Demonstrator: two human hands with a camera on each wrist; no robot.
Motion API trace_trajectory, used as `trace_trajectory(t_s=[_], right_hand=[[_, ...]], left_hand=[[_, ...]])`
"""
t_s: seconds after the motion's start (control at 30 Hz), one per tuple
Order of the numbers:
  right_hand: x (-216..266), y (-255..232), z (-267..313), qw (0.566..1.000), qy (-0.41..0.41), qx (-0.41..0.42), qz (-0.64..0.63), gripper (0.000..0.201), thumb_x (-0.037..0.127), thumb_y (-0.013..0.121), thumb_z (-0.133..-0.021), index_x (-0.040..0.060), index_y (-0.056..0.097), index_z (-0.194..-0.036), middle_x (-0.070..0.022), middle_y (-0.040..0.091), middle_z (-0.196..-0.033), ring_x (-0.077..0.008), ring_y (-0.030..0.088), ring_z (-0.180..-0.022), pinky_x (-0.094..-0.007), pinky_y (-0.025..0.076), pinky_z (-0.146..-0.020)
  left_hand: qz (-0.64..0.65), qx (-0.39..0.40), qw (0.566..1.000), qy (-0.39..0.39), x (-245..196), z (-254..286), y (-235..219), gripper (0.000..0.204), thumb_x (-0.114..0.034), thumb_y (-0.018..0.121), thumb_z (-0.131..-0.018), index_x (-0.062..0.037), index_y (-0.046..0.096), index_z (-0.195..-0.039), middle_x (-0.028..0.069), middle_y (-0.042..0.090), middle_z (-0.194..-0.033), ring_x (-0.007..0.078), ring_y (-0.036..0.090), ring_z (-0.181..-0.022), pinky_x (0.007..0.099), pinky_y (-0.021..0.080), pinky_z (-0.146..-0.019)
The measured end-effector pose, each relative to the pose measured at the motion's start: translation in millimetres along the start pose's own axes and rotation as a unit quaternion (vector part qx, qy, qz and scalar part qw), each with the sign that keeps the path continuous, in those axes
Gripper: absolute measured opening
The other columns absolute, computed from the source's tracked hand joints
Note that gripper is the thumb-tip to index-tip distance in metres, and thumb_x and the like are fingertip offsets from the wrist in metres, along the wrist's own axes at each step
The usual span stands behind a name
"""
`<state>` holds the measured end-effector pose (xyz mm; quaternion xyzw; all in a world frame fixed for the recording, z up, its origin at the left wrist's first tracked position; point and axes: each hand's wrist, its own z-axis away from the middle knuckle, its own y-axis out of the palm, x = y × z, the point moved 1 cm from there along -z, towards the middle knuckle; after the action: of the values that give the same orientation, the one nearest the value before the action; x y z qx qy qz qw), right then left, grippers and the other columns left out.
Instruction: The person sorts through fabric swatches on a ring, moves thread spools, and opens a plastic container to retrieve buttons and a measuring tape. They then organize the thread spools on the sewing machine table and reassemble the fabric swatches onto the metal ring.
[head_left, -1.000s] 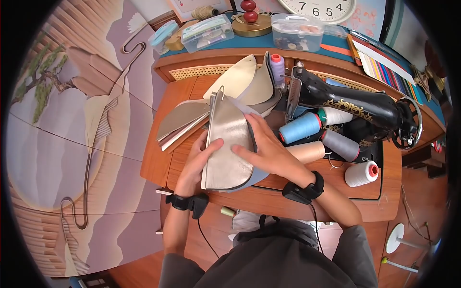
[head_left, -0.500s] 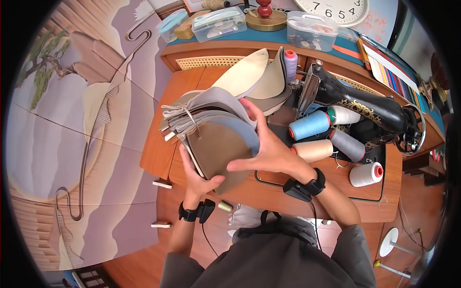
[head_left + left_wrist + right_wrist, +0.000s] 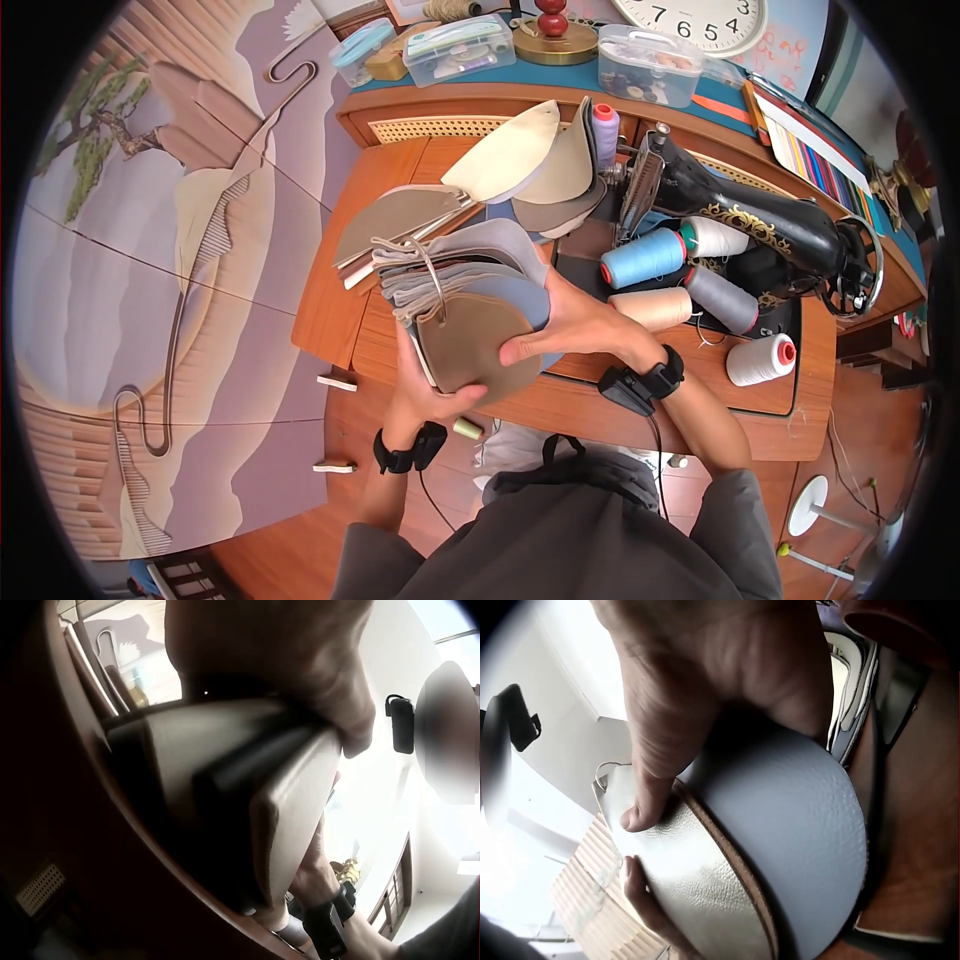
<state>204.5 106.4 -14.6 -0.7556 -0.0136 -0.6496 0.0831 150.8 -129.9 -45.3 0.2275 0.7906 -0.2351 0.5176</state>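
Both hands hold a thick bundle of leather swatches (image 3: 478, 345), strung on a metal ring (image 3: 431, 272) at its upper left corner. A brown swatch lies on top in the head view, with grey and blue-grey ones fanned behind it. My left hand (image 3: 425, 388) grips the lower left side, thumb over the top face. The right hand (image 3: 578, 318) grips the right edge, its thumb laid on the brown swatch. In the right wrist view a shiny metallic swatch (image 3: 709, 874) lies over a blue-grey swatch (image 3: 802, 825). The left fingers are largely hidden under the bundle.
More swatches, a cream one (image 3: 505, 160) and a brown stack (image 3: 395, 222), lie behind on the wooden table (image 3: 330, 300). To the right stand a black sewing machine (image 3: 740, 205) and several thread spools, including a blue spool (image 3: 642, 260) and a white spool (image 3: 755, 361).
The bundle has turned in my hands, from a metallic swatch facing up to a brown one, with the ring-side edges showing. During the last half second it shifted down and right.
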Motion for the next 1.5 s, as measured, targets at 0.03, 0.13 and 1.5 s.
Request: trace_trajectory(t_s=[0.03,0.13,1.5], right_hand=[[-2,1,-1,0.999,0.012,0.025,-0.028,0.12,0.045,0.093,-0.063,-0.0003,0.021,-0.148,-0.0195,0.047,-0.141,-0.0288,0.044,-0.134,-0.0372,0.034,-0.112],[8,1,-2,0.997,0.025,0.053,-0.053,0.116,0.045,0.092,-0.065,-0.0013,0.025,-0.149,-0.0182,0.049,-0.141,-0.0273,0.047,-0.132,-0.0356,0.036,-0.111],[22,-3,23,0.959,0.143,-0.051,-0.238,0.073,0.021,0.076,-0.084,-0.0014,0.042,-0.144,-0.014,0.056,-0.134,-0.021,0.052,-0.125,-0.035,0.043,-0.105]], left_hand=[[-0.03,0.041,0.999,0.014,-2,0,-1,0.101,-0.031,0.087,-0.07,0.001,0.026,-0.144,0.016,0.047,-0.134,0.0254,0.05,-0.123,0.0389,0.042,-0.103],[-0.067,0.043,0.996,-0.033,-4,2,-5,0.099,-0.027,0.086,-0.07,0.0011,0.028,-0.145,0.0158,0.05,-0.135,0.0254,0.052,-0.123,0.0389,0.044,-0.102],[-0.075,0.01,0.991,-0.11,1,-102,-39,0.07,-0.057,0.028,-0.103,0.0017,0.055,-0.128,0.0137,0.064,-0.121,0.0253,0.06,-0.113,0.0339,0.044,-0.099]])
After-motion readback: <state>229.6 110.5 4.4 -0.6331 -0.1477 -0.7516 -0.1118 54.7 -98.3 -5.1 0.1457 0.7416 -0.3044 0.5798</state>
